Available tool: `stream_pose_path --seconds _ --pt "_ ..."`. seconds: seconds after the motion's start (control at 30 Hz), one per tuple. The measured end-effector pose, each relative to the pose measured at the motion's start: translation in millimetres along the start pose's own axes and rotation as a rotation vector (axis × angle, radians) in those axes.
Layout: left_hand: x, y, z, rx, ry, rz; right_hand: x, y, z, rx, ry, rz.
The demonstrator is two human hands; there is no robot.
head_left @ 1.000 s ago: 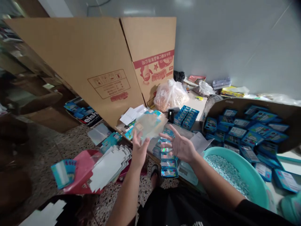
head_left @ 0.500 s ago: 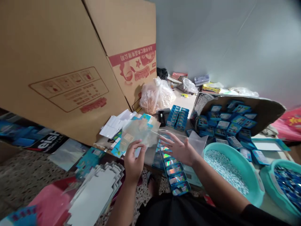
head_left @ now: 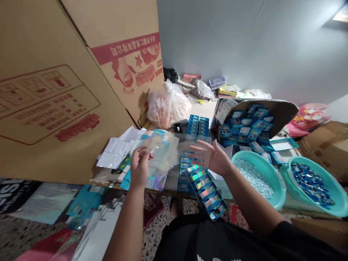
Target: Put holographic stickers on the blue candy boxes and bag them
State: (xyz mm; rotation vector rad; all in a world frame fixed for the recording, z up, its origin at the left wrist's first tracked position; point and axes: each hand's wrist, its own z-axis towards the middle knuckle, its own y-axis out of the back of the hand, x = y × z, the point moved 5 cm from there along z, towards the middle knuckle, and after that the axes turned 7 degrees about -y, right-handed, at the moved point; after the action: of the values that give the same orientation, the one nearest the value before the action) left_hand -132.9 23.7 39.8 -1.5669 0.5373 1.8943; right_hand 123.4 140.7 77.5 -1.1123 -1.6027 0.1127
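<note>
My left hand point(head_left: 139, 167) is closed in a pinch, and a clear plastic film point(head_left: 160, 148) shows at its fingertips. The film is see-through, so its edges are hard to make out. My right hand point(head_left: 213, 156) is open with fingers spread, above the blue boxes; its fingertips look blurred. Below it, a row of blue boxes with shiny rainbow windows point(head_left: 206, 192) tilts over the table's front edge. Another row of blue boxes point(head_left: 185, 177) lies beside it. Under the left hand are translucent sheets point(head_left: 170, 156) and printed blue card.
A turquoise basin of pale pieces point(head_left: 280, 185) and a basin of dark blue pieces point(head_left: 335, 194) stand at right. Behind them a carton point(head_left: 282, 108) spills small blue boxes. A tall cardboard box point(head_left: 89, 145) walls the left; a tied plastic bag point(head_left: 168, 105) sits behind.
The view has swung right and nearer the table. My left hand has gone from a loose curve to a closed pinch. My right hand stays spread open.
</note>
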Motion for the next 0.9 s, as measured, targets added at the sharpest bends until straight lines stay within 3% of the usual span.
stream_pose_path --seconds 0.07,0.2,0.23,0.27,0.33,0.4,0.47,0.57,0.67,0.77,0.9 --pt "-4 -2 9 -0.015 -0.06 0.084 2 6 7 -0.088 0.057 0.01" --pt "-12 1 -5 -0.363 -0.209 0.315 8 25 29 -0.16 0.146 0.102" --pt "-13 -4 -15 -0.363 -0.209 0.35 10 28 35 -0.156 0.145 0.136" --pt "-11 -13 -26 -0.311 -0.185 0.363 10 32 40 -0.148 0.136 0.164" --pt "1 -48 -49 0.048 -0.004 0.305 8 37 51 -0.142 0.112 0.207" --pt "16 -80 -72 0.218 0.184 0.272 2 39 59 -0.141 0.081 0.245" --pt "24 -104 -81 0.23 0.173 0.295 -7 38 66 -0.126 0.029 0.288" --pt "31 -125 -77 0.169 0.011 0.433 -20 37 73 -0.093 -0.054 0.334" --pt "34 -129 -74 0.122 -0.059 0.538 -25 41 79 -0.093 -0.077 0.36" --pt "33 -128 -81 0.177 -0.069 0.575 -29 44 83 -0.042 -0.109 0.373" --pt "36 -125 -91 0.203 0.001 0.555 -37 47 87 0.054 -0.164 0.332"
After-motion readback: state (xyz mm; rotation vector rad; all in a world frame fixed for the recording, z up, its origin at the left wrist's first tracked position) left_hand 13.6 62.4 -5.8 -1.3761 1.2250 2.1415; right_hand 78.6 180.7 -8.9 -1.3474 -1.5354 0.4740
